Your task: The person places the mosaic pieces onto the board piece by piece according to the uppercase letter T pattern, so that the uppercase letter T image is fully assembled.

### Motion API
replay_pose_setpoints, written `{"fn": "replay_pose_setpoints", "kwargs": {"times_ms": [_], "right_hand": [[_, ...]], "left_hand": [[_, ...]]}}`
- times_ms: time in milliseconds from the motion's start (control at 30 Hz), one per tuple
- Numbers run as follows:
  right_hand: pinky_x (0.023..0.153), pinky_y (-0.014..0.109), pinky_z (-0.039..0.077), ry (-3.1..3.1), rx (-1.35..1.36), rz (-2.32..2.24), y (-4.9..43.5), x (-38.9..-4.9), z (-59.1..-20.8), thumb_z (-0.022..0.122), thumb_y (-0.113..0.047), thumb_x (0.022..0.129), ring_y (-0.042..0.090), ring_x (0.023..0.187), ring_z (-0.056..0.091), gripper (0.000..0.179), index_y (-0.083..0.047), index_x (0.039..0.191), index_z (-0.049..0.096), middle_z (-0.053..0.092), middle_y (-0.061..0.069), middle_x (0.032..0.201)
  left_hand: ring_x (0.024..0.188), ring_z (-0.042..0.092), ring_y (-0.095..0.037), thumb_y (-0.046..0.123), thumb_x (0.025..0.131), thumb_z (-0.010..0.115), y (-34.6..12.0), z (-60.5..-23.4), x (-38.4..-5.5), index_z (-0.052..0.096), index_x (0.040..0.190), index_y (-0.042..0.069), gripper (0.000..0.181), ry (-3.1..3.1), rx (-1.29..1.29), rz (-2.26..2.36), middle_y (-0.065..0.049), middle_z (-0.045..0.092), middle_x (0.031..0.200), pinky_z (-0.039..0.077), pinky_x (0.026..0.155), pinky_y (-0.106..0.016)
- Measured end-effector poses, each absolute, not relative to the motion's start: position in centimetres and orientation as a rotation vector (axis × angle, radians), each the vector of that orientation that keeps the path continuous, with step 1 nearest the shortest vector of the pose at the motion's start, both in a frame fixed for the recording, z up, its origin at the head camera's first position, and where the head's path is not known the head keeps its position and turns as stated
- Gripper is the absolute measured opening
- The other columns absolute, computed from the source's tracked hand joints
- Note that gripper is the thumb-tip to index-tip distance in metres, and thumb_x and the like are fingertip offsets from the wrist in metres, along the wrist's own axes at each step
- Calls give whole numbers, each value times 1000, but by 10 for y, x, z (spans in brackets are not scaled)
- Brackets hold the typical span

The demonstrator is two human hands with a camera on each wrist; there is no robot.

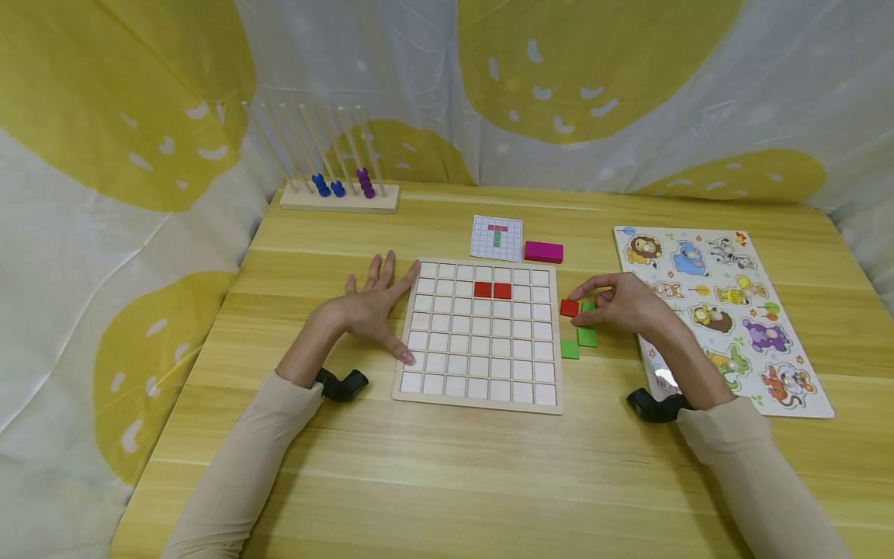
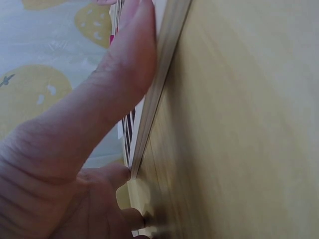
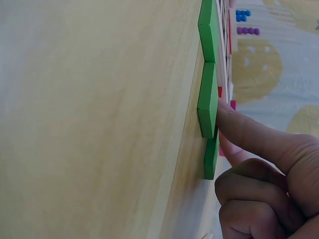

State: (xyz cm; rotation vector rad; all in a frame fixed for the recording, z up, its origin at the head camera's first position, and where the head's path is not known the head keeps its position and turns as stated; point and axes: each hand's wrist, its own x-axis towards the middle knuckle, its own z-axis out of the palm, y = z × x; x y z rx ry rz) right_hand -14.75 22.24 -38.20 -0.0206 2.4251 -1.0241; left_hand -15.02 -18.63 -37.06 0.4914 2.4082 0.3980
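Observation:
A square wooden grid board lies in the middle of the table, with two red tiles side by side in its second row. My left hand is spread along the board's left side, thumb and index fingertip touching its edge. To the right of the board, my right hand pinches a red tile between thumb and index finger. Green tiles lie beside and below that hand. In the right wrist view, three green tiles line up near the thumb; the red tile is mostly hidden there.
Behind the board lie a pattern card showing a red and green T and a magenta block. An animal knob puzzle is at the right. At the back left stands a peg rack with blue and purple beads.

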Motion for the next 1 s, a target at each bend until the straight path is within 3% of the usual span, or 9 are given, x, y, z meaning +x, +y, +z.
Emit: {"fn": "replay_pose_setpoints", "kwargs": {"times_ms": [300,633,767,1000], "right_hand": [[58,33,29,2450,-67,-1017,222,-148,-379,87,-22,85,14,59,33,38,-6,117,75,36,-5,59],[48,30,20,2515,-90,-1140,217,-154,-368,84,-18,88,12,54,16,34,-3,116,74,22,-6,58],[48,30,20,2490,-119,-1196,204,-160,-366,83,-16,88,11,54,16,31,-3,115,75,22,-6,58],[57,31,26,2463,-154,-1207,168,-170,-363,86,-16,85,12,57,23,31,-5,113,78,24,-5,59]], "left_hand": [[153,-36,-42,56,68,92,-187,-371,-150,-18,165,21,150,2408,488,401,-22,-37,164,-15,117,-78],[152,-36,-43,54,68,93,-187,-371,-150,-17,165,21,151,2403,484,414,-22,-37,164,-16,117,-78],[152,-36,-43,55,68,93,-188,-371,-150,-18,165,21,151,2405,488,414,-22,-37,164,-16,117,-78],[153,-36,-43,55,69,92,-187,-370,-150,-18,165,21,150,2405,496,412,-22,-37,164,-16,117,-78]]}}
